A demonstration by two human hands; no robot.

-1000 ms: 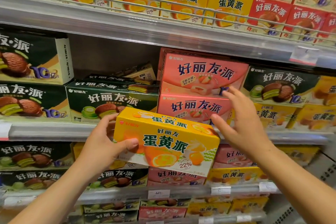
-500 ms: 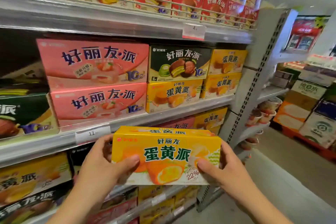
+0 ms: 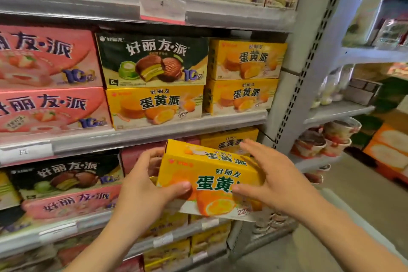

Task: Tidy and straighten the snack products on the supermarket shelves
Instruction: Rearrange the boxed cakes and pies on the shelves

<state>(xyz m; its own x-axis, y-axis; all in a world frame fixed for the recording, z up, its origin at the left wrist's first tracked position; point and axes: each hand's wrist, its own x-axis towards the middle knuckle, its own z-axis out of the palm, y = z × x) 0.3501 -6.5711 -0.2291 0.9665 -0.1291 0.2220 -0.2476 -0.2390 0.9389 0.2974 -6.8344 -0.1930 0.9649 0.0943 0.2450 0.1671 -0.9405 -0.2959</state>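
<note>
Yellow box (image 3: 212,174) gripped by left hand (image 3: 141,192), right hand (image 3: 273,183) seemingly touching

A yellow box (image 3: 212,181) is being held tilted in front of the shelves (image 3: 154,132), gripped at its left end by the left hand (image 3: 141,192), thumb across the front. Its right end is being touched by the right hand (image 3: 273,181) with fingers spread. Pink boxes (image 3: 48,81) are being displayed beside a dark green box (image 3: 152,62).
</note>
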